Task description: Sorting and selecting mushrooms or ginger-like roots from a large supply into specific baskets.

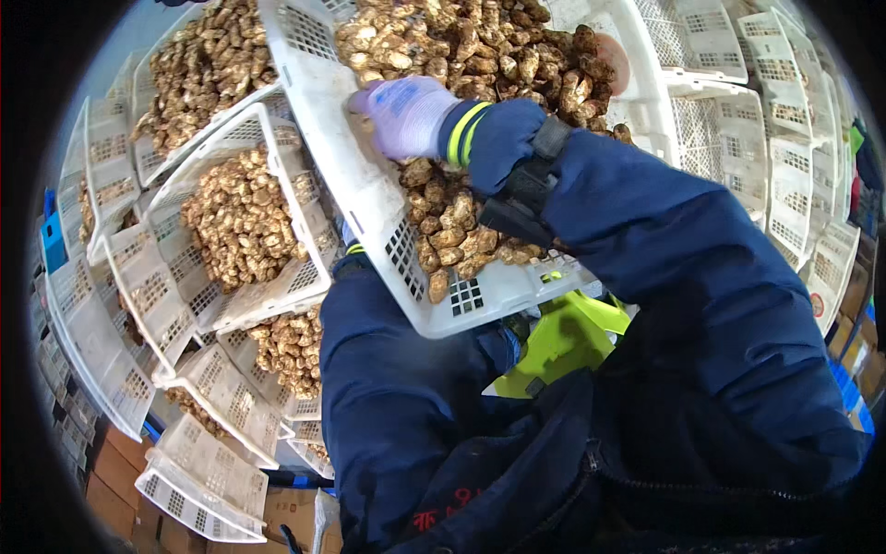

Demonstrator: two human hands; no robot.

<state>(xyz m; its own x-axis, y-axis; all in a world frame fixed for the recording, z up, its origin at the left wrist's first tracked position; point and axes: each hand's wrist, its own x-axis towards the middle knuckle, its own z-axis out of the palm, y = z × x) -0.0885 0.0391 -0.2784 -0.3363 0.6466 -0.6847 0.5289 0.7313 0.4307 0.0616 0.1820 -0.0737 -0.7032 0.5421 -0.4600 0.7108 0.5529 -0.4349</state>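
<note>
A white plastic crate [325, 124] holds many brown, knobbly roots or tubers [477, 48] and lies tilted before me. My right hand [408, 118], in a pale purple glove, is over the crate's inner left side, beside the tubers; whether its fingers grasp anything is hidden. More tubers lie in the crate's near corner, under my right forearm. My left hand [348, 234] is mostly hidden behind the crate's left wall; only a bit of glove and the yellow-striped cuff show, so its grip cannot be seen.
More white crates stand at the left, some with heaped tubers [242, 215]. Stacked white crates [720, 131] line the right. A yellow-green object [567, 339] lies below the near crate edge. Cardboard boxes [291, 509] are at the lower left.
</note>
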